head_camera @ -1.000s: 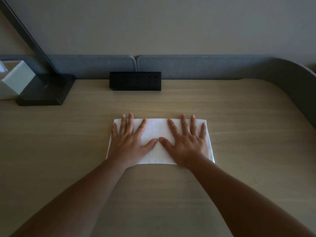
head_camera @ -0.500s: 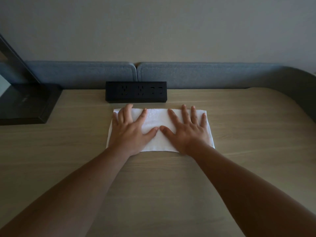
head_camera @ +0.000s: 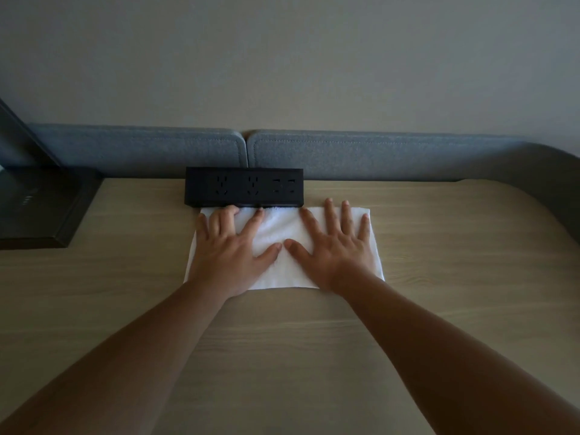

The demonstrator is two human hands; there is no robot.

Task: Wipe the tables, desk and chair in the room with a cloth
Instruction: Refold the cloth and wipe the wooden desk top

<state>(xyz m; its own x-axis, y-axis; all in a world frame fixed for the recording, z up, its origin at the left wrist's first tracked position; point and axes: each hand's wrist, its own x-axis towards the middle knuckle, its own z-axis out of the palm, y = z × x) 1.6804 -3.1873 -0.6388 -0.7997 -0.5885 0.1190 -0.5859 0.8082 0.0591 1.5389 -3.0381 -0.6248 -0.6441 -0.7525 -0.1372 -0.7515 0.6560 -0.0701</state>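
Under both flat, spread palms, L hand (head_camera: 230, 249) & R hand (head_camera: 337, 249), white cloth (head_camera: 276, 227) lies on desk (head_camera: 282, 340), far edge touching black power strip (head_camera: 244, 187)

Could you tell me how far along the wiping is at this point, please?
Done: hard to judge; the wooden desk shows no wet trail. In hand: the left hand and right hand press the white cloth flat on it, far edge against the black power strip. Left: likely the desk beside the black base and toward the right; tables and chair are out of view.
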